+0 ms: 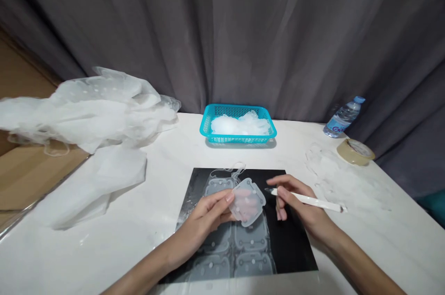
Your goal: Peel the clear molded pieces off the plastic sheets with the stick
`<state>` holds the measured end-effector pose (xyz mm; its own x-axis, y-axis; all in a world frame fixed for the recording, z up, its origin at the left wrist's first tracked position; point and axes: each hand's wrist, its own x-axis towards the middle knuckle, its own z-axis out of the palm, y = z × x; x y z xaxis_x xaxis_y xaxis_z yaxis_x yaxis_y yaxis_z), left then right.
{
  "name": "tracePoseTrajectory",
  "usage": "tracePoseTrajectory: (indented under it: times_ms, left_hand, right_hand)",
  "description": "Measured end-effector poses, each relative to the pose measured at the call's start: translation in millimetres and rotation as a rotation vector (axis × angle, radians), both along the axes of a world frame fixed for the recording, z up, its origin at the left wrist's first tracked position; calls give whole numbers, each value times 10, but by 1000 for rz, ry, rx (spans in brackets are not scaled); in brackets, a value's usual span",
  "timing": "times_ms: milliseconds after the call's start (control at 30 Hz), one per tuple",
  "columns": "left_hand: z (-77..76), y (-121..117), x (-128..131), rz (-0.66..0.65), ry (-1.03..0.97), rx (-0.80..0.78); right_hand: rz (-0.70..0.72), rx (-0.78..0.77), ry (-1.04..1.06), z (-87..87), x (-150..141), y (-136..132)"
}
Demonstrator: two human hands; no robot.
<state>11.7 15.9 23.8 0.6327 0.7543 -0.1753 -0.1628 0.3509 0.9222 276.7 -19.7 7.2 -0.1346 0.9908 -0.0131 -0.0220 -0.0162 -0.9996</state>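
Between the thumb and fingers of my left hand (213,209) is a small translucent plastic piece (247,202) with rounded notched edges. It is held up over a black mat (292,239). My right hand (299,200) grips a white pen-shaped craft knife (321,203), its dark tip pointing left toward the piece, with a gap between them. Below, a translucent sheet of similar joined pieces (252,242) lies on the mat, partly hidden by my left hand. Thin trimmed plastic strands (238,172) curl at the sheet's top edge.
A turquoise basket (239,138) with translucent pieces stands at the back. At left, a heap of translucent sheets (104,114) spills over a cardboard box (41,165). On the right are a water bottle (342,119), a tape roll (355,152) and clear plastic scraps (342,174).
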Motion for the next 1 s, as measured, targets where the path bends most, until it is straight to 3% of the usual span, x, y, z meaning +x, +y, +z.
tracePoseTrajectory:
  times_ms: [233,433,700,867,1000]
  left_hand:
    - [-18,48,-8,11,-71,-29]
    - [-46,31,14,31,61,20]
    - [-40,33,-6,-80,167,76]
    - [-125,-1,18,-5,231,160]
    - [-93,21,11,76,274,281]
  right_hand:
    - [-143,154,-429,55,-208,-77]
    - [-207,128,-338,66,-421,-142]
    - [-164,178,-347,80,-421,-162]
    - [-81,259,-405,-22,-443,-175]
    - [-39,246,-421,-89,-428,-168]
